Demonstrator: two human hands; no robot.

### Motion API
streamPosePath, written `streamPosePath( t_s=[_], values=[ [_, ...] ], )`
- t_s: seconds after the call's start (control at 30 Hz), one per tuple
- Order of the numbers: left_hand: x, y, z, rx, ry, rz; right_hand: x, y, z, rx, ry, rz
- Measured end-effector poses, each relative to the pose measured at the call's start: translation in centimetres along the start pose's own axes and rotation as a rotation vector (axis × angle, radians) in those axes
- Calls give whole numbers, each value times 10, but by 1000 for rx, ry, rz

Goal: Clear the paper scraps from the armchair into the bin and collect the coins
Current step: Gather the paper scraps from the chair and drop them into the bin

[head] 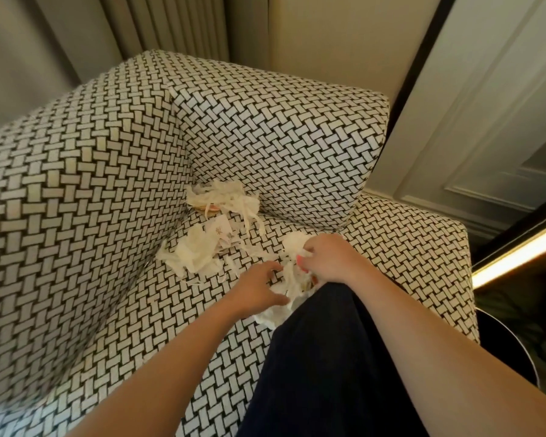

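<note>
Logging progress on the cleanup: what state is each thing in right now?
right hand: closed on a bunch of scraps
left hand: open, fingers spread, touching scraps
paper scraps: loose piles on the seat
armchair: still littered
bin: open, contents unclear

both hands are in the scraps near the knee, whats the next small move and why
Probably close the left hand on the loose scraps beside it. The right hand already grips a bunch, while the left fingers lie spread over the pile. Two more heaps wait further back on the armchair, so this near pile should be gathered first.
</note>
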State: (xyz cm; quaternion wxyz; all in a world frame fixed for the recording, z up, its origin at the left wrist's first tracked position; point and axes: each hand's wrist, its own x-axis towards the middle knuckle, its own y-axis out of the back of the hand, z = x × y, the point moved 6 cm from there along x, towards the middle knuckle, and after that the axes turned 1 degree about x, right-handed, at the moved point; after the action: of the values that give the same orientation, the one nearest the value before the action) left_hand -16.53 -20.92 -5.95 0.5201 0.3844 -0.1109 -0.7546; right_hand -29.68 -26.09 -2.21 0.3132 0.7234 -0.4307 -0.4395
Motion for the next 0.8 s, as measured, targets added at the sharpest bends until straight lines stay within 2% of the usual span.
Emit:
streamPosePath(
  t_s=[0.17, 0.27, 0.47, 0.63, 0.8],
  values=[
    [0, -10, 3, 201, -94, 60, -10, 18, -4, 202, 66, 188],
    [0, -9, 1, 236, -115, 135, -13, 26, 1, 256, 89, 305],
    [-3, 7, -3, 181, -72, 220, -22, 37, 8, 379, 78, 487],
    [-10, 27, 1, 117, -71, 279, -31, 43, 8, 424, 72, 538],
    [-13, 41, 21, -65, -88, 294, -41, 52, 15, 563, 54, 588]
  ],
)
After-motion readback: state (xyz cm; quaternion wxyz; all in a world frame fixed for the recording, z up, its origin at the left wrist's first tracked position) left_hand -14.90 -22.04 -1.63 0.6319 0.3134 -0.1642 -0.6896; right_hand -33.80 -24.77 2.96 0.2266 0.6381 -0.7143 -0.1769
